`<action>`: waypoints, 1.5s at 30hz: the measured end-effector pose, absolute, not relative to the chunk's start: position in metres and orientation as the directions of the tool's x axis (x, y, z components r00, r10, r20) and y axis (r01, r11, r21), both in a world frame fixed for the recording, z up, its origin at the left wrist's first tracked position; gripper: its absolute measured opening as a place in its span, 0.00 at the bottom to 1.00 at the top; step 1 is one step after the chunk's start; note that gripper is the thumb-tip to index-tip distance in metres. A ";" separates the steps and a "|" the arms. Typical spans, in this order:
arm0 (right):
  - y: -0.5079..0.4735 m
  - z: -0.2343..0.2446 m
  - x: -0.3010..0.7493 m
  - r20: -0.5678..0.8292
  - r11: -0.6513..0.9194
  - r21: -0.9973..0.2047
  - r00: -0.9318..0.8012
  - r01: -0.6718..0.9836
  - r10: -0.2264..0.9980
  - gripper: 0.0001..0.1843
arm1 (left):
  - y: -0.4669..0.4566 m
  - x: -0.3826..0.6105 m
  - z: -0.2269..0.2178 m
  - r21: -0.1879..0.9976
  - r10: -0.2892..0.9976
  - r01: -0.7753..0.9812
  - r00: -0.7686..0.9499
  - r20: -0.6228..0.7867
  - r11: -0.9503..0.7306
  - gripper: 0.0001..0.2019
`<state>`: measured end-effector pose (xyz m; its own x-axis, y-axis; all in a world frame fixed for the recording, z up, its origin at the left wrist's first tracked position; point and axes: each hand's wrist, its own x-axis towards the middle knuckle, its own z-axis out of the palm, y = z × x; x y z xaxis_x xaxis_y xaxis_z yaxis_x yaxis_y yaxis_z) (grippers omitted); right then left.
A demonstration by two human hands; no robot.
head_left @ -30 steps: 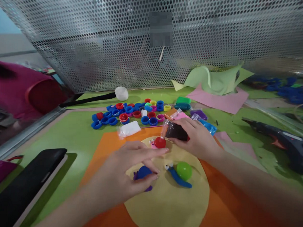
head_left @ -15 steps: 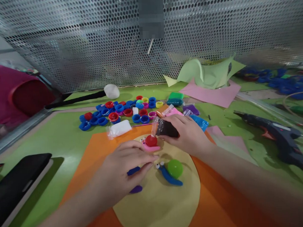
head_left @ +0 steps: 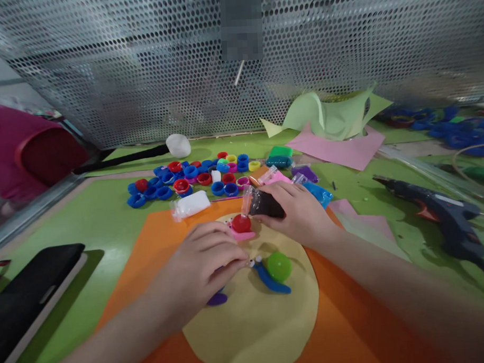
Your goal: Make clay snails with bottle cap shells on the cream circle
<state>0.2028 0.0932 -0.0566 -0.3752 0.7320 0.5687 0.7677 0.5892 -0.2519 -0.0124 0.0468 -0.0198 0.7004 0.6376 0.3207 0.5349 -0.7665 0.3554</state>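
Right hand [head_left: 303,217] around dark packet [head_left: 267,204]

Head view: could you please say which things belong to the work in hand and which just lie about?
In use: left hand, purple clay piece, right hand, dark packet, red-capped snail, green-capped snail, yellow disc.
Lying about: bottle caps, glue gun, white packet.

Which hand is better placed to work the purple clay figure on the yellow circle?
Probably left: the left hand lies over the purple clay figure, while the right hand grips a dark packet farther back.
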 end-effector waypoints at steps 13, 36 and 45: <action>0.094 -0.058 0.203 0.564 0.577 -0.242 -0.371 0.780 0.738 0.23 | 0.053 -0.004 -0.018 0.495 0.702 0.518 0.633 0.328 -0.698 0.07; 0.096 -0.061 0.203 0.542 0.571 -0.250 -0.376 0.782 0.752 0.23 | 0.052 0.003 -0.029 0.289 0.659 0.593 0.701 0.272 -0.751 0.14; 0.097 -0.059 0.204 0.559 0.596 -0.233 -0.396 0.768 0.729 0.20 | 0.051 0.008 -0.026 0.311 0.670 0.603 0.718 0.189 -0.735 0.23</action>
